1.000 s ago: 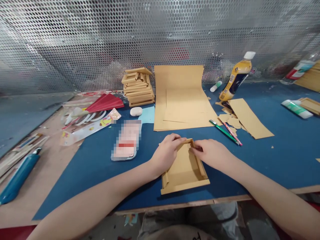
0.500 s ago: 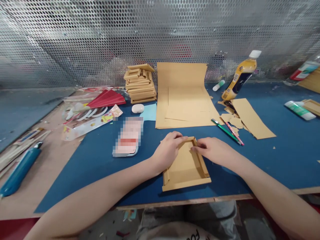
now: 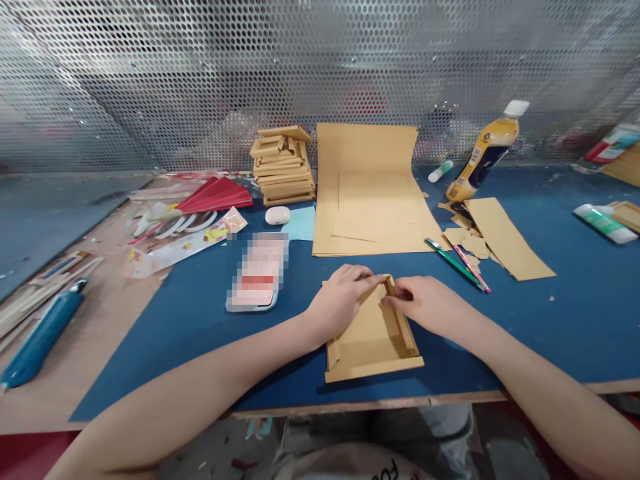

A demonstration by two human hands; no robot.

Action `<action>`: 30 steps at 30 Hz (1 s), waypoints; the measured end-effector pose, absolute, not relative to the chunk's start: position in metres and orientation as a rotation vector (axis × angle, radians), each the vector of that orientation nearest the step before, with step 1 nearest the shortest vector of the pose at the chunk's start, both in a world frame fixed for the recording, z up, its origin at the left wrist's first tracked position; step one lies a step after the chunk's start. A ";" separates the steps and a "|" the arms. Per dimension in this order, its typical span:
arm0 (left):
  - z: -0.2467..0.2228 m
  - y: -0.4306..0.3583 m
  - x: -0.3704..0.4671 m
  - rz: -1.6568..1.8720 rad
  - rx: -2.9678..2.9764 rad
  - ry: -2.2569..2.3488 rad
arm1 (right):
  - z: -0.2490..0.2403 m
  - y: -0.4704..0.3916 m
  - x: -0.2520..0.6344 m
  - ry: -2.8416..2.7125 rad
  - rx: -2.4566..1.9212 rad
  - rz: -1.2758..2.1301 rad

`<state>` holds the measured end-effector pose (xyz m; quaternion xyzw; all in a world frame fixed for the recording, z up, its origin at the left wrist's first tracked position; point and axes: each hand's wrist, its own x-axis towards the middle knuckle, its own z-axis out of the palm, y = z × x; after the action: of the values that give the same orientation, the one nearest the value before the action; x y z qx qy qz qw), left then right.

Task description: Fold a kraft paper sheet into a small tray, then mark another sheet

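A shallow brown cardboard tray (image 3: 373, 340) with folded side walls lies on the blue mat close to the table's front edge. My left hand (image 3: 341, 297) covers its left side, fingers closed over the far wall near the top corner. On the opposite side, my right hand (image 3: 419, 297) pinches the right wall close to the far corner, thumb inside the tray and fingers outside. The near wall stands uncovered, with an end sticking out at the right corner. The left wall is partly hidden under my left hand.
Behind are large brown card sheets (image 3: 370, 150) and a stack of folded card trays (image 3: 283, 177). A phone (image 3: 257, 273) and white earbud case (image 3: 277, 215) lie left. Pens (image 3: 457, 267), card scraps (image 3: 473, 245), a leaning drink bottle (image 3: 487, 153) and a glue tube (image 3: 605, 223) are right.
My left fingers have shifted slightly right along the far wall. My right hand keeps its pinch on the right wall, and the tray stays in place. The view has shifted slightly.
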<state>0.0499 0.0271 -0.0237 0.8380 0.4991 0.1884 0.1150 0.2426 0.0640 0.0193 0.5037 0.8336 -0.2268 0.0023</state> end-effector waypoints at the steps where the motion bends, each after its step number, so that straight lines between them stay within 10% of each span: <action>1: -0.024 0.027 0.050 0.547 2.463 1.464 | 0.019 0.064 0.243 2.618 1.580 -0.723; 30: -0.022 0.028 0.051 0.505 2.481 1.483 | 0.022 0.067 0.243 2.358 1.703 -1.097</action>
<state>0.0515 0.0279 -0.0218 0.8411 0.5025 0.1713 0.1035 0.2427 0.0666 0.0221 0.5477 0.7585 -0.3528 0.0164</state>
